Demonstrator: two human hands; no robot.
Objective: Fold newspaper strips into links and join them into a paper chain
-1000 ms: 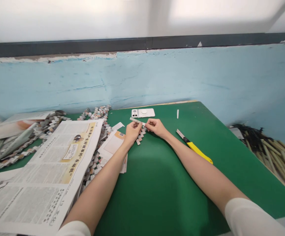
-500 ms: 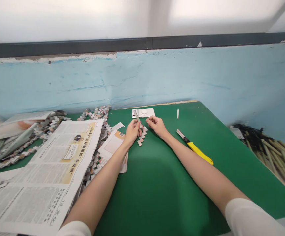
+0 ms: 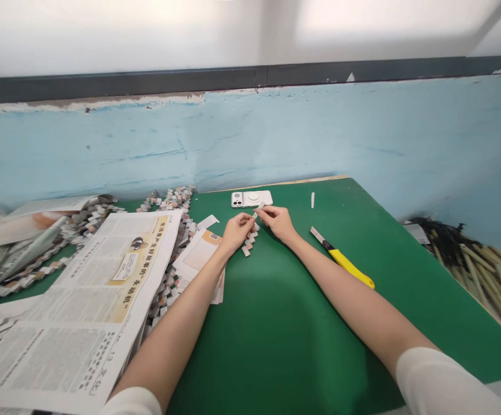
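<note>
Between my two hands is a short folded paper strip [image 3: 260, 206], pinched from both sides. My left hand [image 3: 237, 231] grips its lower end, together with the top of a zigzag chain of folded paper [image 3: 249, 246] that hangs down to the table. My right hand [image 3: 277, 222] closes thumb and finger on the strip's upper part. Just behind the hands lies a white phone [image 3: 251, 198] with a round disc on its back. Fingertips hide where strip and chain meet.
To the right lie a yellow-handled utility knife [image 3: 349, 268] and a loose white strip [image 3: 313, 200]. Newspapers [image 3: 98, 311] and more folded-paper chains [image 3: 164, 288] cover the left of the green table [image 3: 276, 340]. A blue wall [image 3: 276, 132] stands behind; bundled stalks [image 3: 488, 271] lie beyond the right edge.
The strip, upright in my left hand before, now leans right. My left hand has moved slightly right, and my right fingers, apart from the strip earlier, have taken hold of it.
</note>
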